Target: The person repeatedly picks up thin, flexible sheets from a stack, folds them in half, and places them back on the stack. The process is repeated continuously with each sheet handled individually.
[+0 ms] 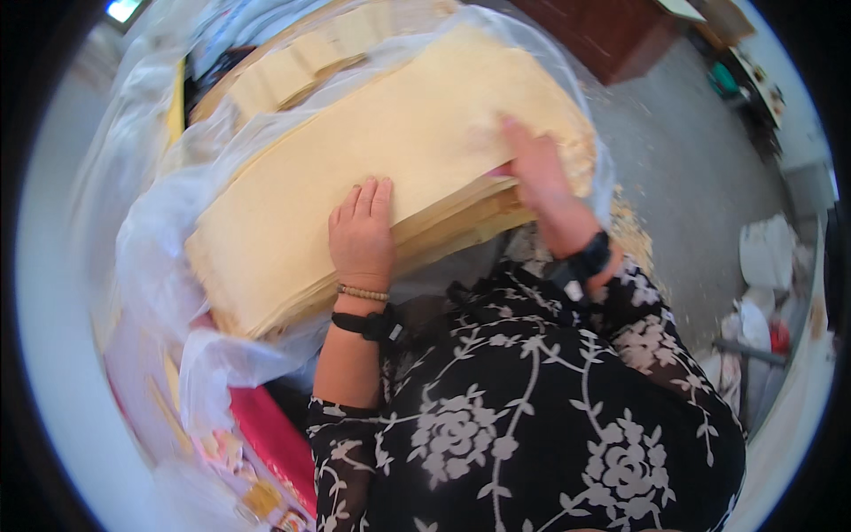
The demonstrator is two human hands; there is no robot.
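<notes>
A tall stack of thin, pale yellow sheets (372,124), long and rectangular, lies slantwise in front of me. What the sheets are made of, I cannot tell for sure. My left hand (362,226) rests flat on top near the close edge, its fingers stretched out and pointing away. At the near edge further right, my right hand (539,173) is somewhat blurred. It holds the rim of the upper sheet, with the thumb at the edge and the fingers above. Below it, the layered side of the stack (461,217) shows uneven edges.
Translucent plastic sheeting (160,226) wraps around the stack. Smaller pale yellow pieces (292,66) lie in a row beyond it. Crumbs (631,232) litter the grey floor (683,151) at right. A white bucket (767,253) stands far right, and a dark red cabinet (603,35) at the back.
</notes>
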